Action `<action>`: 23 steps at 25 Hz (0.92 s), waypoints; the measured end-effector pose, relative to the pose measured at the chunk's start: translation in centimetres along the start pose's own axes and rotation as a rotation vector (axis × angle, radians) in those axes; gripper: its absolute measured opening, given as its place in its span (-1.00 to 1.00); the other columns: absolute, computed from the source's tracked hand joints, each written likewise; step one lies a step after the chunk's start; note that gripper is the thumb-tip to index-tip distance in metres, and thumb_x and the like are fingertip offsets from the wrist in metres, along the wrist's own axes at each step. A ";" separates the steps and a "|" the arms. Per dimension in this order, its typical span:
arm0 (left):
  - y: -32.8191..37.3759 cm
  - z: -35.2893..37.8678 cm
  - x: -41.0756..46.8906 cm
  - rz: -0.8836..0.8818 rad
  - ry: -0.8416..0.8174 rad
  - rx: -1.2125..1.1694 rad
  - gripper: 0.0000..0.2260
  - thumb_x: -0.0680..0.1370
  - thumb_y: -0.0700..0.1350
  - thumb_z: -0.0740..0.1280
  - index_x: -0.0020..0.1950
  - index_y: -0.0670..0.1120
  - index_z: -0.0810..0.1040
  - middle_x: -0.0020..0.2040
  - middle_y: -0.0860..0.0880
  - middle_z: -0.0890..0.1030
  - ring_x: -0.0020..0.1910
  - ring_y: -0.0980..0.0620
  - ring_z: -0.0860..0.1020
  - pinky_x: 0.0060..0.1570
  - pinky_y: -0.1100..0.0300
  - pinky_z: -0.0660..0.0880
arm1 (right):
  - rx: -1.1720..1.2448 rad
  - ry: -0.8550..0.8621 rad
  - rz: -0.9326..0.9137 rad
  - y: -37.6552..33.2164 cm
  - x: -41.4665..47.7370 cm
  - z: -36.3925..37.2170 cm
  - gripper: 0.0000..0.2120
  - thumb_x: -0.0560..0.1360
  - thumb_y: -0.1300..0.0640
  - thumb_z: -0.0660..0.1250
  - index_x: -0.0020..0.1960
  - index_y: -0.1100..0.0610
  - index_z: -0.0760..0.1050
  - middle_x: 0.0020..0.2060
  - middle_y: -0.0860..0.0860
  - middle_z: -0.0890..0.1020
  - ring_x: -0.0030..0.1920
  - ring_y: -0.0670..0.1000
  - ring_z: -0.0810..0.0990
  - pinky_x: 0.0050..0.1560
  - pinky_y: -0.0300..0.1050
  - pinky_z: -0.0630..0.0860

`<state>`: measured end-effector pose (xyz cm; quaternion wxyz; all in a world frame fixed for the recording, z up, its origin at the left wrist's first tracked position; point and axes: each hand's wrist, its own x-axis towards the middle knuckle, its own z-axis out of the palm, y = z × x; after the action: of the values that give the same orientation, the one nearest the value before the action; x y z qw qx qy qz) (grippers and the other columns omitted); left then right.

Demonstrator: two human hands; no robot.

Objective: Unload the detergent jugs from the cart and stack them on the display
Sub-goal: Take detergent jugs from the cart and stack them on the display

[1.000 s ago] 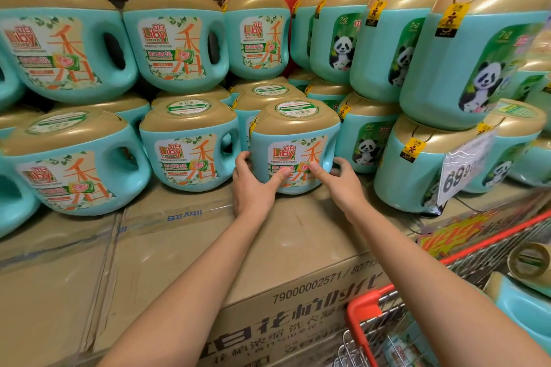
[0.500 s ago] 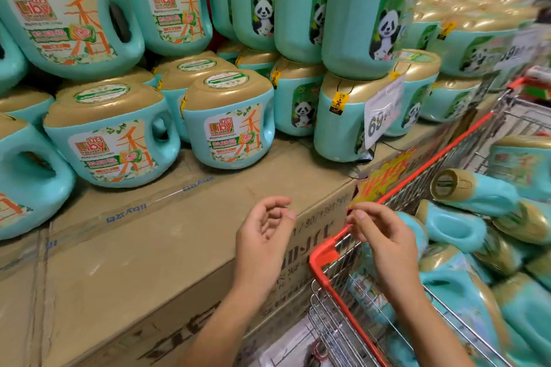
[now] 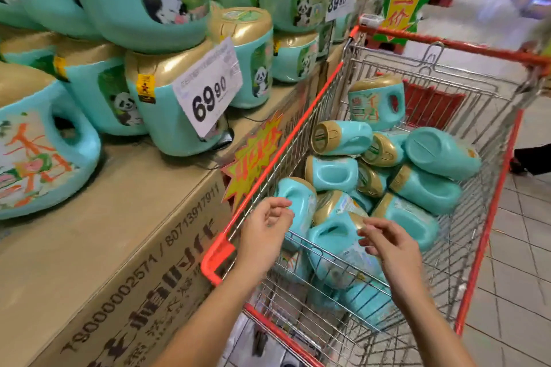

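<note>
**Teal jugs (image 3: 429,188) wait in the cart (image 3: 213,265)**

The step looks like fetching the next one. The left hand (image 3: 265,226) and right hand (image 3: 390,244) hover over the cart's near end, fingers loosely curled, holding nothing. Just beneath them the nearest jug (image 3: 331,235) lies handle-up. Next comes a firm grip through that handle. More lie piled deeper in the cart, and the display (image 3: 119,217) stands left of it.

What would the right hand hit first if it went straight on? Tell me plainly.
Most likely the nearest jug, lying on its side at the near end of the cart. The empty right hand hovers just above its handle, though depth is unclear.
</note>
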<state>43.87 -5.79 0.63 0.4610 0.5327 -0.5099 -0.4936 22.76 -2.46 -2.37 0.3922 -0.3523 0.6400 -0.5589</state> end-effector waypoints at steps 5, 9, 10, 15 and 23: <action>-4.4 7.6 7.3 -0.127 -0.239 0.182 -0.84 0.52 -0.28 0.35 -0.01 -0.03 0.56 -0.23 -0.02 0.52 -0.24 0.03 0.48 -0.21 0.37 0.41 | -0.114 0.097 0.191 3.6 7.4 -3.6 -0.89 0.50 0.29 0.36 0.01 0.16 0.56 -0.15 0.15 0.59 -0.21 0.00 0.52 -0.19 -0.18 0.42; -8.7 11.4 11.7 -0.178 -0.393 0.477 -0.70 0.49 -0.34 0.32 0.22 -0.23 0.52 -0.04 -0.13 0.58 -0.12 -0.01 0.56 -0.13 0.33 0.42 | -0.348 0.031 0.379 8.3 11.1 -5.9 -0.43 0.33 0.27 0.55 0.27 0.19 0.41 0.03 0.11 0.48 0.00 0.05 0.47 0.00 -0.14 0.41; -9.5 12.0 12.6 -0.164 -0.445 0.548 -0.66 0.47 -0.35 0.31 0.25 -0.25 0.51 0.04 -0.21 0.60 0.01 -0.13 0.58 -0.03 0.24 0.42 | -0.376 -0.034 0.434 9.5 11.5 -6.5 -0.30 0.28 0.27 0.59 0.33 0.17 0.35 0.08 0.11 0.46 0.06 0.06 0.46 0.04 -0.15 0.42; -13.5 13.9 15.0 -0.132 -0.743 0.867 -0.44 0.48 -0.21 0.41 0.46 -0.15 0.33 0.39 -0.19 0.44 0.34 -0.14 0.44 0.29 0.14 0.34 | -0.259 -0.357 0.721 15.3 11.1 -7.2 -0.38 0.02 0.25 0.63 0.04 0.09 0.55 -0.10 -0.11 0.70 0.00 0.01 0.62 -0.21 -0.28 0.54; -15.7 14.4 15.1 -0.158 -0.754 0.891 -0.58 0.58 -0.05 0.33 0.41 -0.13 0.36 0.31 -0.22 0.52 0.26 -0.20 0.49 0.19 0.01 0.41 | -0.035 -0.278 0.755 17.0 10.6 -6.8 -0.40 0.16 0.57 0.51 0.18 0.38 0.50 -0.21 0.00 0.73 -0.21 -0.05 0.71 -0.28 -0.16 0.62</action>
<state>30.80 -19.83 -17.09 -0.0587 0.4993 -0.7555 -0.4200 11.69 -6.77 -19.87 0.6467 -0.1715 0.6748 -0.3114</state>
